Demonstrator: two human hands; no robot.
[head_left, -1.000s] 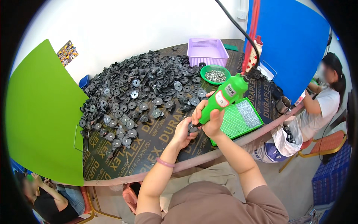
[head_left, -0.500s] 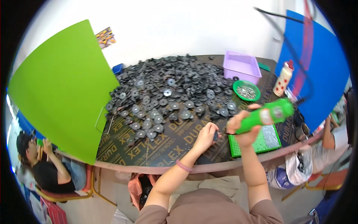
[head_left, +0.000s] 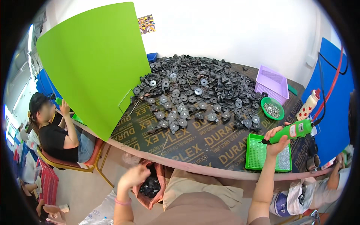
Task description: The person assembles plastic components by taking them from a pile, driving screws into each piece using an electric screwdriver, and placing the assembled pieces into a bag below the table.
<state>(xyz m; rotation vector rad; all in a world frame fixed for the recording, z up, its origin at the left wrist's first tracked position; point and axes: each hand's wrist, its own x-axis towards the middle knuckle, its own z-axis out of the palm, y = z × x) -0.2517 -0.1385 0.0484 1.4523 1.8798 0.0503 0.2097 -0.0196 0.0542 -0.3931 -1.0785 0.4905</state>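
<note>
A green electric screwdriver (head_left: 294,131) is gripped in my right hand (head_left: 277,145), its dark tip pointing left over a green perforated tray (head_left: 255,154). Small silvery pieces (head_left: 284,159) lie in the tray's right part. Off the table's front edge, my left hand (head_left: 135,176) hovers by a pink-orange bag (head_left: 159,191) with black parts (head_left: 150,186) inside; motion smears its fingers. A large heap of black disc-shaped parts (head_left: 202,86), some with silvery centres, covers the back of the table.
A green bowl of small metal pieces (head_left: 272,108), a lilac basket (head_left: 272,84) and a cream bottle (head_left: 309,105) stand at the right. A green panel (head_left: 93,67) rises at the left, a blue one (head_left: 330,112) at the right. A seated person (head_left: 52,127) works beyond the green panel.
My left hand has moved from the screwdriver's tip, where it held a small dark part, down left to the bag. The screwdriver has shifted slightly away. The whole view has turned left.
</note>
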